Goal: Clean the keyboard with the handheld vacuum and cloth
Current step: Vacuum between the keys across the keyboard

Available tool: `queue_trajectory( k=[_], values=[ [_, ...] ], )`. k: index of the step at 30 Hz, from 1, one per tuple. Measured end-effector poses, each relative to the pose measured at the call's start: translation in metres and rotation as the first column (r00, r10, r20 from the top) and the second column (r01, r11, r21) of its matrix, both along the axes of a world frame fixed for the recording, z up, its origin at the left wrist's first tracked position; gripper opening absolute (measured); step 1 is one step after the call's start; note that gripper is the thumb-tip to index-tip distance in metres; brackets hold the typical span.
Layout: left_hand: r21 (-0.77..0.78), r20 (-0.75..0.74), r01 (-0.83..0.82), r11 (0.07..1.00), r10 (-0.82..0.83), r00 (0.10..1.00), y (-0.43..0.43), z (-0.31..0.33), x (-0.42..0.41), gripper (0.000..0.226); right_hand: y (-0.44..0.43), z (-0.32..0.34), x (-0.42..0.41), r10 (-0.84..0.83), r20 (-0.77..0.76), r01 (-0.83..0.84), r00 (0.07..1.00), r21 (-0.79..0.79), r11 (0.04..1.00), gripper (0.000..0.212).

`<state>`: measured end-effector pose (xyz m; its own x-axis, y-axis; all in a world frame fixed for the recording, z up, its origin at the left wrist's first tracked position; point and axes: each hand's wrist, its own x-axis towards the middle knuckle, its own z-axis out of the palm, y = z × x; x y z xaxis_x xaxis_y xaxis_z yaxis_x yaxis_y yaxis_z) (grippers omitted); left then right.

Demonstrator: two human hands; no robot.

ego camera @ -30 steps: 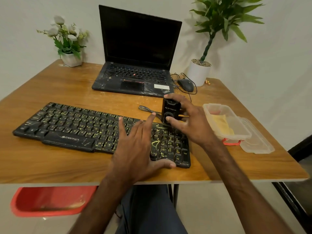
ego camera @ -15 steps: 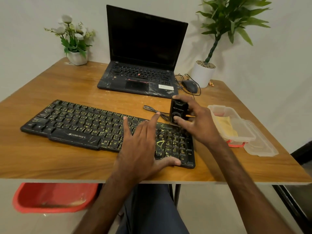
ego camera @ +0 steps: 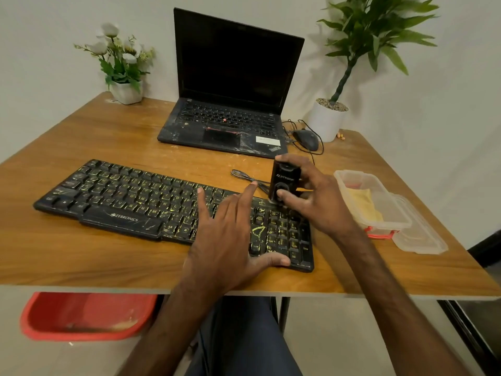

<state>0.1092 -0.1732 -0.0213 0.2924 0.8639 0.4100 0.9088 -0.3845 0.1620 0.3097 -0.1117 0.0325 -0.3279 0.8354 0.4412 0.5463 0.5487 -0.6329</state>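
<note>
A black keyboard (ego camera: 122, 199) with yellow smears on its keys lies across the wooden table (ego camera: 81, 256). My right hand (ego camera: 320, 202) grips a small black handheld vacuum (ego camera: 284, 180) upright, its lower end on the keyboard's top right corner. My left hand (ego camera: 230, 234) rests flat on the keyboard's right part with fingers spread and the thumb at the front edge. A yellow cloth (ego camera: 363, 204) lies inside a clear plastic box (ego camera: 349, 177) to the right.
An open black laptop (ego camera: 233, 85) stands at the back, a mouse (ego camera: 306, 139) and cable beside it. A flower pot (ego camera: 124, 90) sits back left, a potted plant (ego camera: 328, 120) back right. The box's lid (ego camera: 423, 237) lies beside it. A red bin (ego camera: 84, 316) is under the table.
The view has shifted a little, moving everything slightly right in frame. Both hands keep their places on the keyboard and the vacuum.
</note>
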Motion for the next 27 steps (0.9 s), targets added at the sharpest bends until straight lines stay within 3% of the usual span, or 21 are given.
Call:
queue_trajectory(
  k=[5, 9, 13, 18, 20, 24, 27],
  values=[
    [0.009, 0.02, -0.001, 1.0, 0.0, 1.0, 0.001, 0.0, 0.0, 0.125, -0.004, -0.002, -0.007, 0.065, -0.044, -0.067, 0.997, -0.04, 0.997, 0.06],
    [0.014, 0.014, -0.002, 1.0, 0.002, 1.0, 0.0, 0.0, -0.001, 0.123, 0.003, 0.0, -0.002, 0.008, -0.066, -0.01, 0.998, -0.028, 1.0, 0.061],
    [0.028, 0.024, -0.015, 1.0, 0.014, 1.0, 0.001, -0.001, 0.0, 0.121, -0.006, -0.002, -0.006, 0.084, -0.073, -0.088, 0.994, -0.055, 0.995, 0.06],
    [0.043, 0.024, -0.015, 0.999, 0.014, 1.0, 0.0, -0.001, 0.0, 0.121, -0.004, -0.001, 0.004, 0.037, -0.129, -0.046, 0.991, -0.07, 0.997, 0.06],
    [0.042, 0.033, -0.016, 0.999, 0.015, 0.999, 0.0, -0.001, 0.0, 0.12, -0.008, -0.003, -0.004, 0.085, -0.116, -0.095, 0.99, -0.081, 0.992, 0.06],
    [0.028, 0.02, -0.019, 0.999, 0.019, 1.0, 0.0, -0.001, 0.0, 0.12, 0.001, -0.001, 0.002, 0.002, -0.094, -0.005, 0.996, -0.029, 1.0, 0.06],
    [0.036, 0.027, -0.025, 0.999, 0.024, 0.999, 0.001, -0.002, 0.0, 0.118, -0.008, -0.003, -0.002, 0.079, -0.091, -0.085, 0.993, -0.061, 0.995, 0.059]
  ],
)
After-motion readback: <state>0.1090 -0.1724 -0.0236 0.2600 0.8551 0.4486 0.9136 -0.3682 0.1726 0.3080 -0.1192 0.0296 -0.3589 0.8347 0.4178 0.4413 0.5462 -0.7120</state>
